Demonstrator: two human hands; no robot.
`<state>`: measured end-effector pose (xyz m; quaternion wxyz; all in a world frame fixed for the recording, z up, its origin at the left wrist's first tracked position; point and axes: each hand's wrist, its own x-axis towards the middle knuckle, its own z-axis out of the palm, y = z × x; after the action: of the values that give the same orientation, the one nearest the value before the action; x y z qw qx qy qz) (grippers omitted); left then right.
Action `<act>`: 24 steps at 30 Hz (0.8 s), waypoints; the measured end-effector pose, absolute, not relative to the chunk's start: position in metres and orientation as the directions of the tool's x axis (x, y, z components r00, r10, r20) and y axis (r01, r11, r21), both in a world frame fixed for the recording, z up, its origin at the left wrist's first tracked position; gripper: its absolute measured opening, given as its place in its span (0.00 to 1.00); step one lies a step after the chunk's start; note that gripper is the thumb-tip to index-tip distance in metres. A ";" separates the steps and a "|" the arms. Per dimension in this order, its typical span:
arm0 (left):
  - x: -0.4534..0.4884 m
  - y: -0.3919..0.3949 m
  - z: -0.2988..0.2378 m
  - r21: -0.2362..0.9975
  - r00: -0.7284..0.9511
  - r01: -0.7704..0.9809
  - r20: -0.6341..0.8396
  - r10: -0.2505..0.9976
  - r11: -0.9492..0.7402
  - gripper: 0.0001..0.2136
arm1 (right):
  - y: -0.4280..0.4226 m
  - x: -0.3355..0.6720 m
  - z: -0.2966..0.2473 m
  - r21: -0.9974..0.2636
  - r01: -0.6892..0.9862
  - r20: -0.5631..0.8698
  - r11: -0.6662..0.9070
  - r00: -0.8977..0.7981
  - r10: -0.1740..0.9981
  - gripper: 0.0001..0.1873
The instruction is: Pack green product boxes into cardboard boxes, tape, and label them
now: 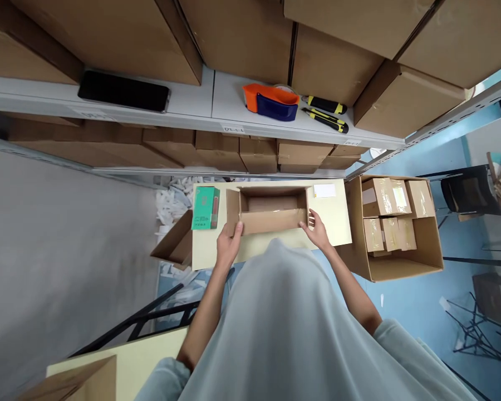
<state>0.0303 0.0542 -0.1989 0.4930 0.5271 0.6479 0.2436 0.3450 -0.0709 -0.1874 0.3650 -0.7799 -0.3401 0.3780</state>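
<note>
An open, empty small cardboard box [269, 210] stands on a pale yellow table [338, 220] below me. My left hand [229, 240] grips the box's near left corner, fingers curled over the flap. My right hand [316, 228] holds the near right corner, fingers against the side flap. A green product box [206, 208] lies flat on the table just left of the cardboard box. A white label [324, 191] lies on the table at the back right.
A large open carton [401, 262] holding several small taped boxes sits on the blue floor to the right. On the shelf [217, 106] above lie a black phone [123, 91], an orange-blue tape dispenser [270, 101] and two yellow-black cutters [326, 113]. Paper scraps litter the floor at left.
</note>
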 end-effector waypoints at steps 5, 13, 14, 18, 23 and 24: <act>0.025 0.036 -0.180 0.785 -0.103 0.583 -0.183 0.978 0.209 0.37 | -0.086 0.340 -0.179 -0.777 0.365 -0.277 -0.512 0.533 0.799 0.34; 0.076 0.081 -0.165 0.644 0.517 0.702 -0.165 0.840 -0.305 0.33 | -0.036 0.319 -0.135 -0.635 0.767 -0.089 -0.092 0.046 0.995 0.21; 0.080 0.086 -0.168 0.613 0.526 0.725 -0.200 0.826 -0.314 0.33 | -0.028 0.321 -0.133 -0.620 0.782 -0.113 -0.067 -0.004 0.994 0.20; 0.068 0.089 -0.173 0.620 0.516 0.734 -0.245 0.821 -0.277 0.22 | -0.024 0.350 -0.136 -0.567 0.803 -0.102 -0.184 0.154 0.983 0.23; 0.031 0.059 -0.182 0.614 0.331 0.781 -0.260 0.907 -0.109 0.23 | -0.045 0.384 -0.168 -0.566 0.749 -0.200 -0.345 0.282 0.938 0.25; 0.028 0.049 -0.186 0.603 0.278 0.795 -0.280 0.919 -0.057 0.35 | -0.046 0.384 -0.176 -0.566 0.739 -0.231 -0.364 0.281 0.931 0.27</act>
<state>0.0282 0.0495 -0.1863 0.3445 0.7215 0.5939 0.0894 0.3839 -0.0465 -0.1759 0.1777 -0.7804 -0.5352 0.2700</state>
